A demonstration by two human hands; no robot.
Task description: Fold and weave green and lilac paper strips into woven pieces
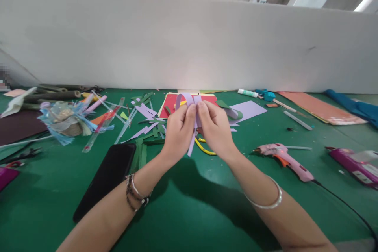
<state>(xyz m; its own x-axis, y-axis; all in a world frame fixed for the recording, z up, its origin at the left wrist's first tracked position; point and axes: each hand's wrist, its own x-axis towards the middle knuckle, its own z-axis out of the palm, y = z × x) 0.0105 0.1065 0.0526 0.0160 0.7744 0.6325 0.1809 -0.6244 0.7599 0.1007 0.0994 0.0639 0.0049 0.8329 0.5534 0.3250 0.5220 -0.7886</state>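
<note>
Left hand (179, 130): thumb and fingers clamped on strip (184, 97)
Right hand (217, 129): likewise, beside left
Strip: lilac, looped, between hands, above table (165, 230)
Handling: probably best pinched lightly, edges level, uncreased

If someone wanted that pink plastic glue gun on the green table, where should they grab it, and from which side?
Probably by the handle of the pink plastic glue gun, with the right hand coming from the near right. It lies on its side, handle slanting that way, its orange trigger on the near edge; the tapered nozzle points left, away from that grip.
</note>
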